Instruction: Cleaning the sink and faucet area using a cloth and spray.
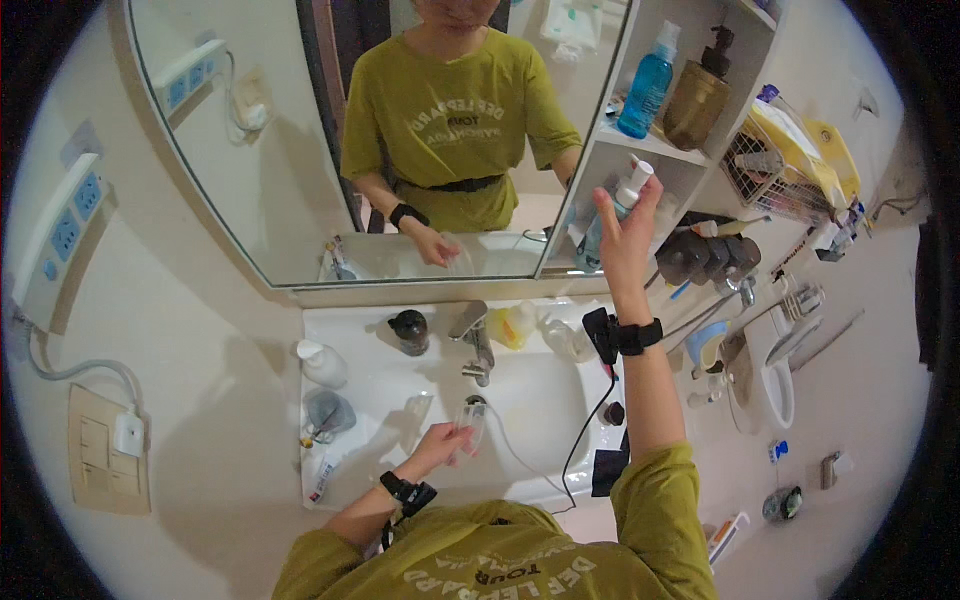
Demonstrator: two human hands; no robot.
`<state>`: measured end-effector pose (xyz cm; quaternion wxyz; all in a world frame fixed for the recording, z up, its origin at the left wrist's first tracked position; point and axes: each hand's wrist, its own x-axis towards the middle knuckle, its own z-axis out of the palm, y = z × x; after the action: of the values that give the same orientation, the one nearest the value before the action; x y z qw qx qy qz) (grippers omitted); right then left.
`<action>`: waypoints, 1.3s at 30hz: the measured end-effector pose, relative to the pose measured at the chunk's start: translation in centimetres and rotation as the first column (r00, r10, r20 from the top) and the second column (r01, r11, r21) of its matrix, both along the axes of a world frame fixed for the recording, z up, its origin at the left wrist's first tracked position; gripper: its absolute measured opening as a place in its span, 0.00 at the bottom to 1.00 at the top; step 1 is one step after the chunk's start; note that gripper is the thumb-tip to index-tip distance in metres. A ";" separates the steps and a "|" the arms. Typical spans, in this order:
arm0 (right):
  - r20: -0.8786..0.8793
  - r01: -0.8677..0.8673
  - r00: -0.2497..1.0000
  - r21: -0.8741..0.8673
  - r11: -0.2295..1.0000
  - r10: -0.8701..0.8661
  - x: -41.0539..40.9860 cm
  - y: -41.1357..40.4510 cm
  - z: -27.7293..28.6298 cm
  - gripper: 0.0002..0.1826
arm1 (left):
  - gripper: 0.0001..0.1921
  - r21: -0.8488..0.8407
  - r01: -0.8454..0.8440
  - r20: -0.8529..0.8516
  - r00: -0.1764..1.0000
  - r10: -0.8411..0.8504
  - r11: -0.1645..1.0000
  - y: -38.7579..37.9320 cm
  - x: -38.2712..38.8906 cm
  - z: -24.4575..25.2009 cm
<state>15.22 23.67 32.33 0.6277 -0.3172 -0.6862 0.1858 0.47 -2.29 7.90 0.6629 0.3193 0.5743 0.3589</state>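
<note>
My left hand (442, 444) pinches a small clear plastic case (472, 420) above the sink basin (540, 390). My right arm stretches up to the shelf beside the mirror. There my right hand (628, 240) is around a clear bluish pump bottle (590, 244) with a white pump head (637, 178), thumb on one side and fingers on the other. Part of the bottle is hidden behind the hand. Between the basin and the hands stands a chrome faucet (474, 337).
A blue spray bottle (646, 90) and a brown pump bottle (694, 101) occupy the shelf above. Around the sink stand a white pump bottle (324, 364), a grey cup (330, 412), a dark bottle (410, 334) and a yellow bottle (512, 326). A black cable (581, 442) hangs by my right arm.
</note>
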 end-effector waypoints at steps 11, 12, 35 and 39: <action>0.027 0.096 0.995 0.132 0.987 -0.100 -0.5 2.6 -0.7 0.35 | 0.10 0.164 -0.098 0.060 0.994 0.089 0.982 -0.3 -1.7 -1.4; 0.058 0.127 0.989 0.131 0.983 -0.135 -0.3 2.8 -0.7 0.36 | 0.10 0.161 -0.098 0.059 0.994 0.090 0.982 -0.1 -1.6 -1.5; 0.734 -0.144 0.554 -0.379 0.914 0.392 0.7 -22.2 -19.3 0.33 | 0.05 0.416 0.171 0.023 0.980 -0.198 0.893 2.0 0.3 -2.5; 0.722 -0.247 0.447 -0.469 0.848 0.529 2.5 -22.9 -20.4 0.34 | 0.09 0.370 0.181 0.049 0.976 -0.214 0.911 1.5 -0.1 -2.4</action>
<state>17.71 0.76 11.92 0.1112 -0.2882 -0.9167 0.2535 0.40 -0.75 5.53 0.6500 0.4766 0.4327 0.4039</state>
